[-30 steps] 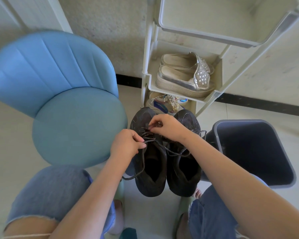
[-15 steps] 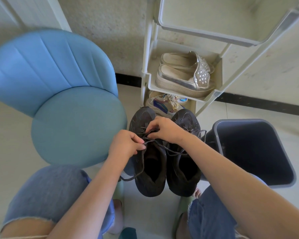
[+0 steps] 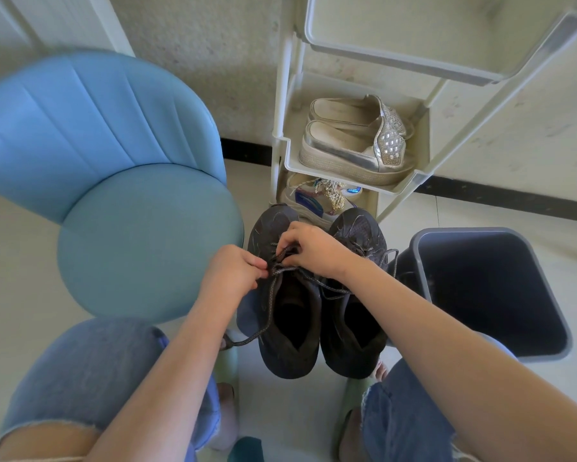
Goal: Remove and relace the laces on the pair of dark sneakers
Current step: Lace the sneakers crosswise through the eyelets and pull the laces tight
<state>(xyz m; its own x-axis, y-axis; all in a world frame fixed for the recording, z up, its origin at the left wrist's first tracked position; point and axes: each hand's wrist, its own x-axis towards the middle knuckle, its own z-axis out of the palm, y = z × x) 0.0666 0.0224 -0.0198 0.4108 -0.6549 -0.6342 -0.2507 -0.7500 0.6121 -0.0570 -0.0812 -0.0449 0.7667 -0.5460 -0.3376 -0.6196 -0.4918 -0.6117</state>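
Very little has shifted over the last second. The pair of dark sneakers sits on the floor right at the foot of the shoe rack (image 3: 285, 111), toes towards it, and neither shoe has moved.

The right hand (image 3: 313, 250) has crept slightly nearer the rack. Its curled fingers now pinch at the lace crossings on the left sneaker (image 3: 270, 228), in the rows closest to the toe. What the fingertips actually have hold of is hidden under the knuckles. The left hand (image 3: 233, 271) stays clenched round a strand of the lace (image 3: 271, 295). It holds that strand just on the near side of the right hand, away from the rack, and the loose tail trails further out across the floor much as it did a moment ago.

The right sneaker (image 3: 357, 228) keeps its lace slack and spilling off to the side, untouched.

My reading is that the work is still on the left sneaker alone. Whether the strand is being drawn out or fed back in I cannot tell, since the lace has neither lengthened nor shortened noticeably. The task looks far from finished, with a whole shoe yet to handle.
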